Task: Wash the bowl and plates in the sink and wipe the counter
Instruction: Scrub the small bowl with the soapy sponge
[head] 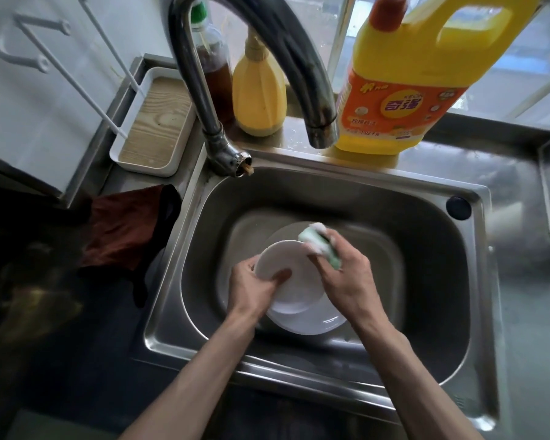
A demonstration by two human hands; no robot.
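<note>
From the head view, the writing that reads best is on the yellow jug at the back of the sink. Its orange label bears two large Chinese characters in a yellow oval, and the small print below includes "1.02"; the rest is too fine to read. The jug has a red cap. Left of it, behind the tap, stand a yellow squeeze bottle and a green-capped bottle of brown liquid, neither with legible text. Over the basin, the left hand holds a small white plate tilted, its grip clenched on the rim with the thumb on the face. The right hand has its grip wrapped round a foamy green-and-white sponge that touches the plate's far edge. Below the plate, a larger white dish lies in the sink. A dark red cloth lies on the worktop left of the sink, near a white tray with a wood-grain base.
</note>
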